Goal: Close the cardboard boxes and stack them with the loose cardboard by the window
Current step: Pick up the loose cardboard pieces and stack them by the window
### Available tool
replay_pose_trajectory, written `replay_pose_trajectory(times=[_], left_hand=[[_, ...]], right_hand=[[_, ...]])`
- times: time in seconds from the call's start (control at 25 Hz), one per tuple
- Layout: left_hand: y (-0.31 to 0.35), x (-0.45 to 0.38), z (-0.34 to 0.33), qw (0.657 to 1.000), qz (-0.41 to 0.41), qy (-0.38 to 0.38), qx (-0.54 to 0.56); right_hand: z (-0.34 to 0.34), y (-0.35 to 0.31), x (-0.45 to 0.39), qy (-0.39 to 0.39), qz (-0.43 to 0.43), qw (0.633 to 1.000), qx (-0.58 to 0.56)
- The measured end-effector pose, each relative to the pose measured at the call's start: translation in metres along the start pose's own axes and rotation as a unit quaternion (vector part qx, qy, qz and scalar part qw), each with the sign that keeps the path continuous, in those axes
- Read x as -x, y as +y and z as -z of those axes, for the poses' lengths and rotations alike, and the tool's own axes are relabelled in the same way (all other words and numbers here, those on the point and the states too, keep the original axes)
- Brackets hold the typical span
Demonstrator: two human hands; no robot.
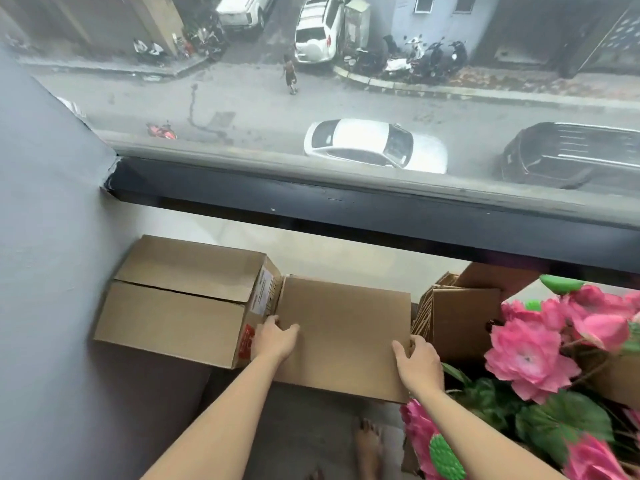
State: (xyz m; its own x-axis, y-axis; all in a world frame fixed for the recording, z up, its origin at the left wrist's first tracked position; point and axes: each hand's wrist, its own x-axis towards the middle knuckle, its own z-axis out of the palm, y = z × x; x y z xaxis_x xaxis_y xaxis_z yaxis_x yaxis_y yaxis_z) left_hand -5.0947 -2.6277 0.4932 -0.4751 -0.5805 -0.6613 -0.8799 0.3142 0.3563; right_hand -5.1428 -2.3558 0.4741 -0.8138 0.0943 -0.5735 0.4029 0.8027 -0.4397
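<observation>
Both hands grip a flat cardboard sheet point(343, 327) by its edges (left hand point(275, 339), right hand point(420, 365)), beside the closed box point(180, 299) below the window point(346, 98).

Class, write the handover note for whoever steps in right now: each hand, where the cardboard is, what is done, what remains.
Left hand grips the left edge of the middle box; right hand grips its right edge.
Closed box sits against the wall, touching the middle box.
Loose cardboard stands to the right, beside pink flowers.
Done: both boxes' tops look shut.
Left: set the held box in place, stack with the loose cardboard by the window.
</observation>
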Motion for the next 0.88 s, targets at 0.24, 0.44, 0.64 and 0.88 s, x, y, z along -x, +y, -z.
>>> replay_pose_trajectory(times=[0.24,0.44,0.64,0.88], left_hand=[[-0.004,-0.048,-0.035,0.999,0.006,-0.017,-0.03],[-0.013,-0.037,-0.057,0.976,-0.073,0.008,-0.207],[-0.014,-0.02,-0.073,0.911,-0.227,-0.01,-0.345],[-0.023,-0.032,-0.056,0.916,-0.185,-0.037,-0.355]], right_hand=[[-0.027,0.011,-0.041,-0.042,0.002,0.999,0.027],[-0.042,0.014,-0.049,-0.086,-0.017,0.995,0.056],[-0.047,0.018,-0.027,-0.072,-0.014,0.994,0.08],[-0.062,0.006,-0.013,-0.107,-0.009,0.989,0.103]])
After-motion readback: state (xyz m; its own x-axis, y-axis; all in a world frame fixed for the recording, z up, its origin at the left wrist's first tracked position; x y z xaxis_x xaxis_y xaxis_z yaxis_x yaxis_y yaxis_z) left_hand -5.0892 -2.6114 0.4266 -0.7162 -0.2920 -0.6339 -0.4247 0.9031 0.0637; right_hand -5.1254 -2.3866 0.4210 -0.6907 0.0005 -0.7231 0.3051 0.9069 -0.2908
